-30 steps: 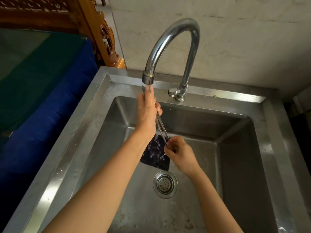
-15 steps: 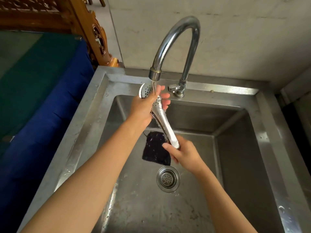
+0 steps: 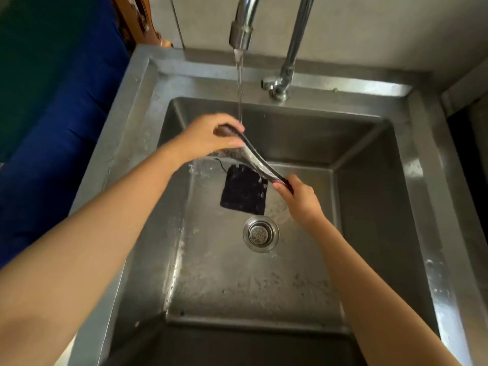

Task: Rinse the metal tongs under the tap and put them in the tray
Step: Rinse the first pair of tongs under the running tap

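both hands grip the tongs [image 3: 257, 161] over the sink [image 3: 420, 159], left hand [image 3: 208, 137] curled round one end under the tap's [image 3: 241, 27] running water [image 3: 239, 83], right hand [image 3: 297, 196] pinching the other end.

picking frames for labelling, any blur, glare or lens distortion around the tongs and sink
Head view: the metal tongs are soft and smeared where the water hits them; head view: bright glare patches on the sink rim at right; head view: wide-angle bending bows its edges and stretches the forearms; the left hand and right hand look fairly sharp.
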